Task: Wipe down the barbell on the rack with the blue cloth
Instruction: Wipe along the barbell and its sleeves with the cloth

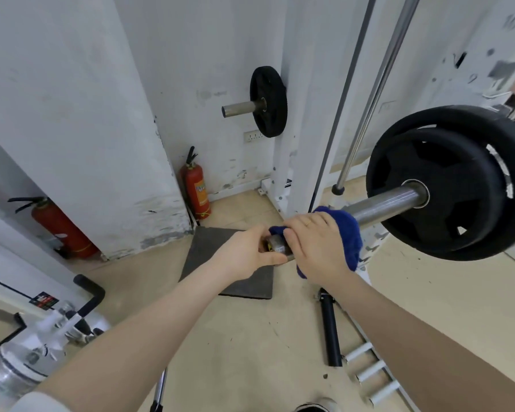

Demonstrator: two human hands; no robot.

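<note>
barbell (384,205) sleeve slanting down-left, blue cloth (347,233) under right hand (315,248)

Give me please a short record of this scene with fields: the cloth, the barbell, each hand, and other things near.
cloth: blue cloth wrapped over the sleeve
barbell: barbell with black weight plates loaded on its sleeve
right hand: right hand grips the cloth around the sleeve
left hand: left hand holds the bare sleeve tip
nearby: two red fire extinguishers, dark floor mat
</note>
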